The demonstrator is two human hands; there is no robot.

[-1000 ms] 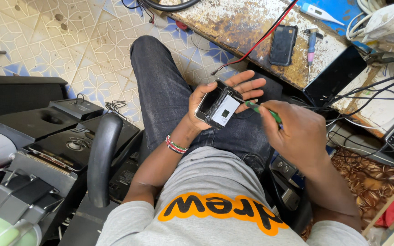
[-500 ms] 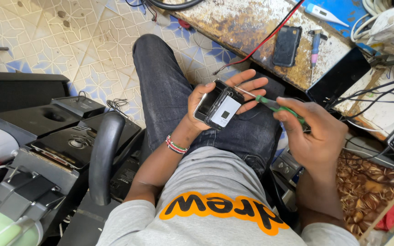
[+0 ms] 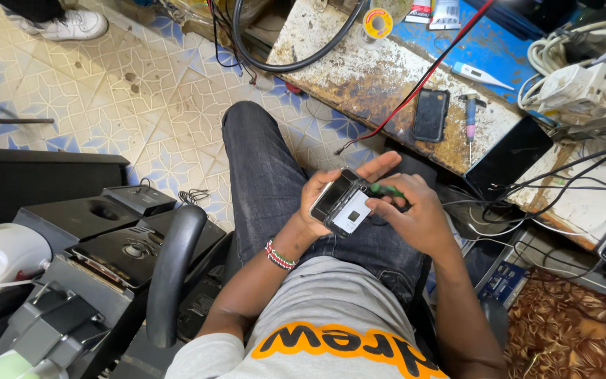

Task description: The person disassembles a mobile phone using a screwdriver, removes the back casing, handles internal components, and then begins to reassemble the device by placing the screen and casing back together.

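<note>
My left hand [image 3: 325, 191] cradles an opened phone [image 3: 341, 205] above my lap, its back off and a pale battery showing. My right hand [image 3: 415, 214] grips a green-handled screwdriver [image 3: 386, 189], with the tip end against the phone's upper right edge. Both hands meet over my dark jeans [image 3: 268, 182]. A beaded bracelet [image 3: 279, 257] circles my left wrist.
A worn, rusty workbench [image 3: 387, 77] stands ahead with a black phone [image 3: 431, 114], a small screwdriver [image 3: 470, 112], a red wire [image 3: 422, 88] and a solder reel [image 3: 376, 22]. Cables and power strips [image 3: 576, 84] crowd the right. Black speaker boxes [image 3: 106, 238] and a curved black arm [image 3: 170, 267] sit left.
My right hand, which had swung out to the right with the screwdriver, has come back in against the phone. The left hand keeps holding the phone.
</note>
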